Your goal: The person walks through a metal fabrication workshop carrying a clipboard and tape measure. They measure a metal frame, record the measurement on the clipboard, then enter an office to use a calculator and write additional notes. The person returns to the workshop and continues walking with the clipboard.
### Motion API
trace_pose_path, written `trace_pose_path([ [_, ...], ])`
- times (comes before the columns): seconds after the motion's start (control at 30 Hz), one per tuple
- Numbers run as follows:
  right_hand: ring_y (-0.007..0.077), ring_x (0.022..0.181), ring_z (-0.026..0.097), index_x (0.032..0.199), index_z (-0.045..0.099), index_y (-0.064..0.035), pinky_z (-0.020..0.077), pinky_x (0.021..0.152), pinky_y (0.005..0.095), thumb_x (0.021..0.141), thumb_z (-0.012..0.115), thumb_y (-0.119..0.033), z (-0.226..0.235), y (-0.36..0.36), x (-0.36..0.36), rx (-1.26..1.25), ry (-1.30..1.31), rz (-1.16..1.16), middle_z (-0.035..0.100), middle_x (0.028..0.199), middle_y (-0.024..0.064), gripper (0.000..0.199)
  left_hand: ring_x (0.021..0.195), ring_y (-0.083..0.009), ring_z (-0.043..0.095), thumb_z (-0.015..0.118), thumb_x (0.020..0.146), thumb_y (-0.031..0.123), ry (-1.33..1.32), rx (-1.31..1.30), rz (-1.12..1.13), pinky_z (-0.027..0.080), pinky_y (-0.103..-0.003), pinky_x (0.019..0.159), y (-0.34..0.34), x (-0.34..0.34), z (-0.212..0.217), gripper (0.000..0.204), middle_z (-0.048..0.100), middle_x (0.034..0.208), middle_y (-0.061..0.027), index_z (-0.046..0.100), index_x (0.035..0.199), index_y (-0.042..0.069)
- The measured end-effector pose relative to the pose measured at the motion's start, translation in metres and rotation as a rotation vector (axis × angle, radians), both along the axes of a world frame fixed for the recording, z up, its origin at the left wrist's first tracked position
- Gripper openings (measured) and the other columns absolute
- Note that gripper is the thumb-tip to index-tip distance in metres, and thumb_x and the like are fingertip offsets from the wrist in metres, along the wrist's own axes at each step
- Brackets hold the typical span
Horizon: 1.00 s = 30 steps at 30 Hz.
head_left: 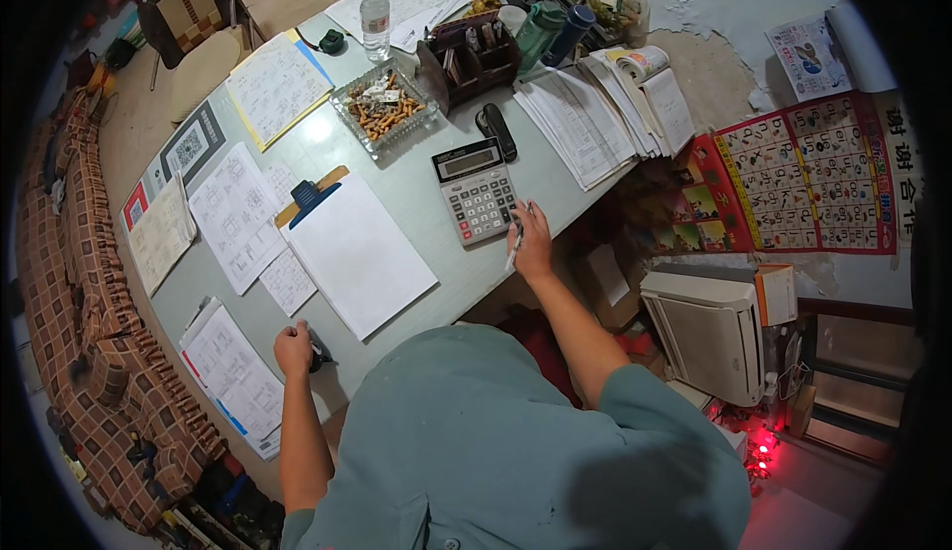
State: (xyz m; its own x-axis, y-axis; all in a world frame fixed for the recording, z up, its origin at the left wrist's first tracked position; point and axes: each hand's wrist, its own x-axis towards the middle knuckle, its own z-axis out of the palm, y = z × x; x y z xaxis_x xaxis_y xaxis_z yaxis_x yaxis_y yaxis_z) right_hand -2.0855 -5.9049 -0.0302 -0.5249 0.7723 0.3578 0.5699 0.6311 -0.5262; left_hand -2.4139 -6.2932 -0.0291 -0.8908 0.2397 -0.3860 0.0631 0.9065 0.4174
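Left hand (pixel 294 349): fisted grip around a small dark object (pixel 317 356), resting at the worktop (pixel 416 193) edge.
Right hand (pixel 533 243): grip shut on a pen (pixel 517 241), fingers at the calculator (pixel 477 191).
Clipboard (pixel 352 248): blank paper, between both hands.
Ashtray (pixel 385 105): beyond the calculator.

The grey desk (pixel 436 203) carries a calculator (pixel 478 191), clipboard (pixel 352 247) (blank sheet) and drawings (pixel 236 215).
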Motion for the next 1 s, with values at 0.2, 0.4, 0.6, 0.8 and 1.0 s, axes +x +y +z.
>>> trace_pose_path([
  [0.2, 0.0401, 0.131, 0.043, 0.112, 0.058, -0.0034, 0.0386, 0.105, 0.0466, 0.078, 0.059, -0.002, 0.006, 0.003, -0.005, 0.007, -0.092, 0.085, 0.060, 0.129, 0.0157, 0.034, 0.060, -0.0327, 0.059, 0.061, 0.087, 0.045, -0.005, -0.003, 0.008, 0.047, -0.044, 0.064, 0.000, 0.000, 0.000, 0.050, 0.062, 0.064, -0.0177, 0.060, 0.066, -0.001],
  [0.4, 0.0406, 0.127, 0.046, 0.112, 0.059, -0.0031, 0.0388, 0.103, 0.0492, 0.072, 0.059, 0.000, 0.009, -0.015, -0.003, -0.005, -0.111, 0.273, 0.060, 0.128, 0.0154, 0.041, 0.059, -0.0325, 0.058, 0.062, 0.088, 0.044, -0.009, -0.003, 0.027, 0.046, -0.044, 0.062, 0.000, 0.001, -0.003, 0.050, 0.062, 0.063, -0.0171, 0.059, 0.065, -0.001],
  [0.6, 0.0411, 0.122, 0.049, 0.113, 0.058, -0.0031, 0.0390, 0.102, 0.0505, 0.072, 0.058, -0.001, -0.007, -0.023, 0.013, -0.006, -0.075, -0.046, 0.058, 0.131, 0.0153, 0.041, 0.059, -0.0326, 0.059, 0.061, 0.087, 0.045, -0.006, 0.006, 0.021, 0.047, -0.044, 0.063, -0.001, 0.000, -0.004, 0.051, 0.062, 0.063, -0.0170, 0.061, 0.065, -0.001],
  [0.8, 0.0426, 0.123, 0.048, 0.110, 0.057, -0.0039, 0.0382, 0.104, 0.0497, 0.073, 0.059, -0.004, -0.026, -0.009, 0.044, 0.022, -0.221, -0.135, 0.055, 0.135, 0.0170, 0.037, 0.060, -0.0318, 0.060, 0.061, 0.088, 0.045, -0.007, -0.009, -0.004, 0.047, -0.043, 0.063, -0.001, -0.001, -0.003, 0.051, 0.063, 0.063, -0.0166, 0.062, 0.065, -0.001],
  [1.0, 0.0424, 0.127, 0.045, 0.110, 0.056, -0.0048, 0.0386, 0.103, 0.0503, 0.074, 0.059, -0.005, -0.035, -0.006, 0.048, 0.034, -0.233, -0.124, 0.052, 0.140, 0.0171, 0.036, 0.060, -0.0310, 0.060, 0.060, 0.088, 0.044, -0.007, 0.005, 0.005, 0.047, -0.043, 0.063, 0.002, 0.001, 0.003, 0.051, 0.063, 0.063, -0.0158, 0.062, 0.065, -0.001],
])
